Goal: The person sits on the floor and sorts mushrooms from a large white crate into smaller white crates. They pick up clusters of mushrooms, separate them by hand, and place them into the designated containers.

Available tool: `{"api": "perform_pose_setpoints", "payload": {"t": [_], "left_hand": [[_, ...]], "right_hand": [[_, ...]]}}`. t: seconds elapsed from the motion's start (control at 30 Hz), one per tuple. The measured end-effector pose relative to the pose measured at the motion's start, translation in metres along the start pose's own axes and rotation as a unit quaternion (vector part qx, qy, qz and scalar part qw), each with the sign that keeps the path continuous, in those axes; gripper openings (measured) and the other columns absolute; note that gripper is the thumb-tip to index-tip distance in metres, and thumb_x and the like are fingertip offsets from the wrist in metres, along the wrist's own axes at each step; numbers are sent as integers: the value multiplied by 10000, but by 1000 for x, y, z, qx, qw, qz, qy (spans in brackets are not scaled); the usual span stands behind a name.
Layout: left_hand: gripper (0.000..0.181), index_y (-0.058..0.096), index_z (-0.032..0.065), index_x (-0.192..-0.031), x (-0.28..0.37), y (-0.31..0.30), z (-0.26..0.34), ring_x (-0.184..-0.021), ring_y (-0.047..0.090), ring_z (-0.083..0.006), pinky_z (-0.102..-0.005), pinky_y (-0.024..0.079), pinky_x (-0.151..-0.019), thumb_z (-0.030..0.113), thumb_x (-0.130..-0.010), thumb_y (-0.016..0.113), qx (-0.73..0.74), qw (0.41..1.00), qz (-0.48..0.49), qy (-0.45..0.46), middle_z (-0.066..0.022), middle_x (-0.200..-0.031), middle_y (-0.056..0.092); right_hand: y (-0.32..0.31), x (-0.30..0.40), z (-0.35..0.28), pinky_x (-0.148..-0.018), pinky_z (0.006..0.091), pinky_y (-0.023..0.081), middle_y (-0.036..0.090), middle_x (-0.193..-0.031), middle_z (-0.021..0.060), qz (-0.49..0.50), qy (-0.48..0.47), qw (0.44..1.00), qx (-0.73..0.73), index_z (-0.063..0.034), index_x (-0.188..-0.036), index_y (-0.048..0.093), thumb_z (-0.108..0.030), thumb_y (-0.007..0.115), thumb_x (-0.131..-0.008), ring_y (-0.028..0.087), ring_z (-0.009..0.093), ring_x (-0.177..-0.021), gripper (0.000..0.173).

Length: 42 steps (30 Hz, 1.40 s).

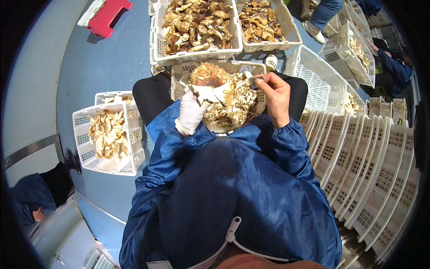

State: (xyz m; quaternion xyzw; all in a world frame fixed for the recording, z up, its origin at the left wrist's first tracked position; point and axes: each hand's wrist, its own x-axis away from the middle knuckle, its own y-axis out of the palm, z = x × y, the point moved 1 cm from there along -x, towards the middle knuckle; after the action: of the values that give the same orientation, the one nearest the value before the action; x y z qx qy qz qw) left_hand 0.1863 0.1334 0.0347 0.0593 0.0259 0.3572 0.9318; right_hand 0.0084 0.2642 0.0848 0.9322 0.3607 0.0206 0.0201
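My left hand [190,112], in a white glove, grips a large brown-capped mushroom [210,74], its pale underside and stem turned toward me. Bare and raised to the right of it, my right hand [276,92] pinches a small dark object [256,83] between thumb and fingers; it may be a short blade, but the fingers cover most of it. Both hands are above a white plastic crate [178,69] between my knees. Mushroom trimmings and pieces [231,111] are heaped in that crate. The small dark object is apart from the mushroom's cap.
Ahead stand a crate of whole brown mushrooms [198,27] and another crate of mushrooms [260,22]. Sliced pale mushrooms [109,134] fill a crate at left. Nested white crates [356,161] rise close on my right. A red step stool [109,16] and other people are farther off.
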Motion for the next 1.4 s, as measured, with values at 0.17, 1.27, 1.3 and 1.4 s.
{"api": "perform_pose_setpoints", "payload": {"t": [0.17, 1.27, 1.3, 1.4], "left_hand": [[313, 553, -10, -1105, -2, -4, -3, -939, 587, -134, -272, 466, -838, -1, -800, 623, 18, 998, 3, -59, -56, -1024, 629], [329, 541, -8, -1111, -10, -11, 8, -993, 524, -136, -273, 409, -890, 11, -782, 535, 57, 981, -77, -167, -43, -1064, 584], [341, 538, -7, -1117, -10, -11, 8, -990, 524, -136, -272, 409, -888, 12, -777, 534, 63, 978, -88, -179, -40, -1062, 583], [367, 532, -14, -1126, -10, -8, 9, -997, 521, -132, -269, 412, -891, 16, -760, 524, 37, 981, -120, -151, -45, -1077, 580]], "right_hand": [[-18, 15, 5, -720, 295, 465, 646, -830, 108, -71, -87, 955, 275, 0, -710, 590, -110, 667, -730, 609, 183, -781, 136], [46, 25, -14, -625, 348, 467, 596, -815, 111, -186, -369, 876, 247, 2, -728, 546, 2, 637, -707, 570, 278, -714, 93], [47, 25, -16, -622, 347, 468, 595, -799, 113, -187, -346, 889, 235, 1, -739, 554, 4, 631, -714, 572, 285, -705, 81], [47, 25, -21, -625, 315, 477, 616, -753, 112, -168, -282, 926, 187, 6, -777, 591, 4, 609, -762, 597, 257, -675, 23]]}}
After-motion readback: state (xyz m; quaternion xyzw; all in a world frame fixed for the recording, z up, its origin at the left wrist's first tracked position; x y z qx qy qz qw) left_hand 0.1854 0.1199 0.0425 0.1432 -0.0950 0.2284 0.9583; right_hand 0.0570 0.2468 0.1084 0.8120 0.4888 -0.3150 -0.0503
